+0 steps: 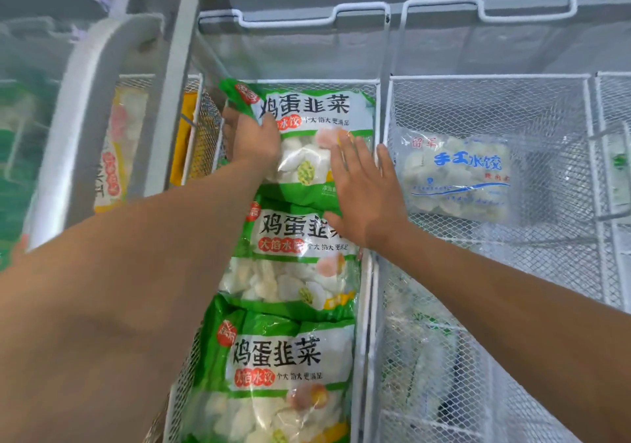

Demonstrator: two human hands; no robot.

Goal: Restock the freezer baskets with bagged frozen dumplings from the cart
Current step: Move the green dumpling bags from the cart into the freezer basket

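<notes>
Three green-and-white dumpling bags lie in a row in the middle white wire basket (370,292). My left hand (254,139) grips the left edge of the far bag (307,135), fingers curled on its upper left corner. My right hand (365,190) lies flat with fingers spread on the lower right part of that bag, over the top of the middle bag (293,255). The near bag (280,374) lies untouched at the basket's front.
The right wire basket (495,79) holds a clear bag with blue print (457,176); below it, another basket (426,357) has clear bags. At left, a sliding glass lid with a grey frame (170,84) covers orange and yellow bags (116,156).
</notes>
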